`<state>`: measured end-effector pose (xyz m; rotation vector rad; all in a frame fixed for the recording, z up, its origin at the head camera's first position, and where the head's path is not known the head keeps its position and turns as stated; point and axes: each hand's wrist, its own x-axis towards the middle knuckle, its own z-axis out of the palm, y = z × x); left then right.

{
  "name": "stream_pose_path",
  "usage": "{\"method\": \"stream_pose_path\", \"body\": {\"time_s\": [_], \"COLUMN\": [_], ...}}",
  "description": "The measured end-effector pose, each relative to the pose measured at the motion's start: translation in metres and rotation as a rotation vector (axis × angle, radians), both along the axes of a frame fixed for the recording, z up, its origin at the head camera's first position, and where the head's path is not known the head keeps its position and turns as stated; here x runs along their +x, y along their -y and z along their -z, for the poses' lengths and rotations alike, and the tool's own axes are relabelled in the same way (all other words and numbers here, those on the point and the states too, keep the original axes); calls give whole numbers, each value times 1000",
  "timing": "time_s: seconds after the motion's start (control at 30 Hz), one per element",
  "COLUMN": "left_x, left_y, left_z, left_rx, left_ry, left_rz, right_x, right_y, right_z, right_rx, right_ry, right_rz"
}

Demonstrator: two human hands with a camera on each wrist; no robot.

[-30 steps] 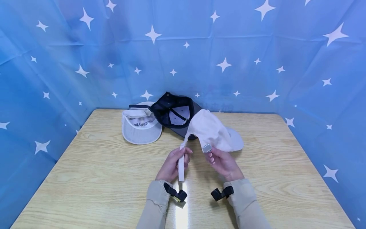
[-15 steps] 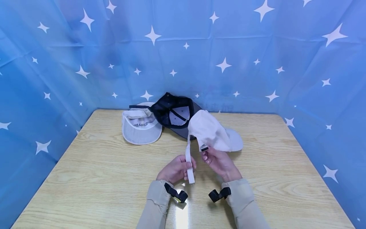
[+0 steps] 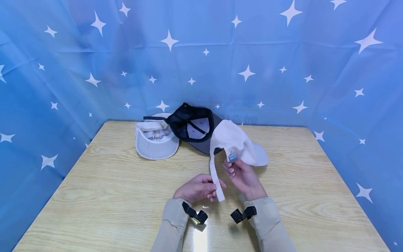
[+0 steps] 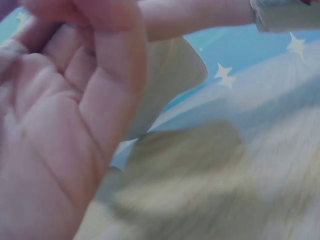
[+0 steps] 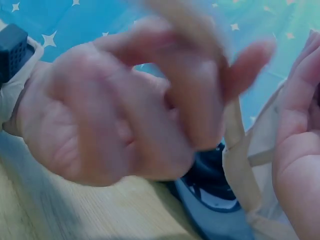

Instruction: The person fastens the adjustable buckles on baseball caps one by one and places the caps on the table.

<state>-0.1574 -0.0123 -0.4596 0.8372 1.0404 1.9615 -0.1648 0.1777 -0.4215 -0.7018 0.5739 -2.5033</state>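
The white cap (image 3: 234, 140) stands in front of the person's hands, its opening toward them and its brim pointing right; whether it bears on the table or hangs from the hands cannot be told. It looks light and soft — the crown likely to crumple, the brim stiffer — with little fragile about it. The flat strap (image 3: 212, 169) seems limp, best held near its loose end; the buckle (image 3: 232, 158), small and shiny, may be slippery, so the fabric beside it offers a surer hold. The left hand (image 3: 199, 188) pinches the strap between thumb and fingers. The right hand (image 3: 244, 176) has its fingers curled, thumb and forefinger pinching the cap's edge at the buckle. Left of the white cap, close against it, lies the dark cap (image 3: 192, 122); farther left, the grey cap (image 3: 156, 138). Behind the white cap, the table's far edge meets the starry backdrop (image 3: 201, 63) — the wooden table (image 3: 315, 196) offers more room rightward and nearer the person.
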Motion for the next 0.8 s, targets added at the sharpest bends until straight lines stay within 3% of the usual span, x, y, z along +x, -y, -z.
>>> {"method": "stream_pose_path", "body": {"time_s": [0.17,0.3,0.5,0.63,0.8], "left_x": [-1,-2,-5,-4,-4], "left_y": [-3,-10,-23,-31,-42], "left_z": [-2,-6,-16,-24,-34], "left_rx": [144,279,494,544,520], "left_ry": [-1,26,144,211,275], "left_rz": [-119,-174,-261,-343,-450], "right_x": [1,1,-1,-2,-3], "right_y": [0,1,3,5,7], "right_z": [-2,-4,-7,-10,-13], "right_rx": [3,11,15,4,12], "right_ry": [9,7,-1,15,25], "right_rz": [-2,18,62,77,96]}}
